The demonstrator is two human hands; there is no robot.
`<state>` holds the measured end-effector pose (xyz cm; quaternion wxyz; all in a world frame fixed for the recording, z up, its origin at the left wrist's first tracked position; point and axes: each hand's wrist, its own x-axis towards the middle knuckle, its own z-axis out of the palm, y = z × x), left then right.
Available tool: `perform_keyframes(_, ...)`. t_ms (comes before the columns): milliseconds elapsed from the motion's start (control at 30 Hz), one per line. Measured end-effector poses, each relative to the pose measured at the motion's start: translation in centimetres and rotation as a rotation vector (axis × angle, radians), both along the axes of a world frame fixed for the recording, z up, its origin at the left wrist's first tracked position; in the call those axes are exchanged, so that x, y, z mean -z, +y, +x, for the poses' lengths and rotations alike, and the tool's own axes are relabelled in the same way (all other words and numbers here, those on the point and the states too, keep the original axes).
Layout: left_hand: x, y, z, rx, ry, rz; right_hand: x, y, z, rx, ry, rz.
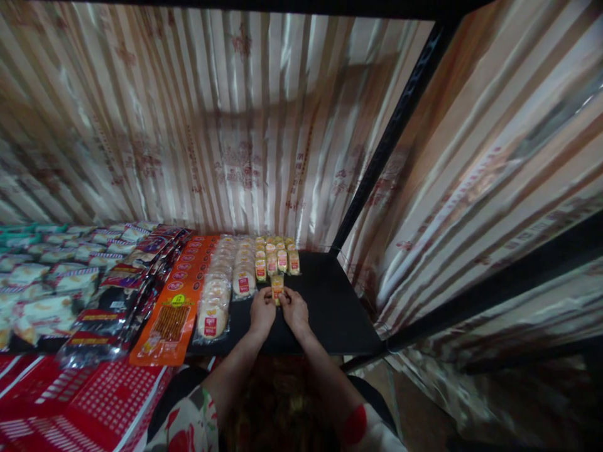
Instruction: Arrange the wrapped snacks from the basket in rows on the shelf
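Note:
Between my hands, over the black shelf (336,295), is a small yellow snack packet (277,289) with a red and orange label. My left hand (262,311) grips its left side, and my right hand (295,311) grips its right side with bent fingers. Just behind it stand short rows of similar small yellow packets (281,260). Left of these lie two rows of round, pale crackers in clear wrap, a shorter row (244,284) and a longer row (211,320) with red labels.
Orange stick-snack bags (172,320), dark glossy packets (108,314) and white packets (51,307) fill the shelf's left. Red plastic baskets (103,395) sit below. A black metal post (391,138) rises at the shelf's back right corner, before printed sheeting (264,144).

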<state>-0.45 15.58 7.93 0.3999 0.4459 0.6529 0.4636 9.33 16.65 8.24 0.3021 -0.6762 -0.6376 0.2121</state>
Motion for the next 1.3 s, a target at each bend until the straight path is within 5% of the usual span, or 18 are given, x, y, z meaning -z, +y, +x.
perform_keyframes(567, 0.9, 1.9, 0.3, -0.021, -0.18, 0.051, 1.6, 3.9, -1.4, 0.098, 0.05, 0.103)
perform_keyframes(1300, 0.8, 3.4, -0.6, -0.035, -0.073, -0.053, 2.3, 5.9, -2.8, 0.128, 0.167, 0.218)
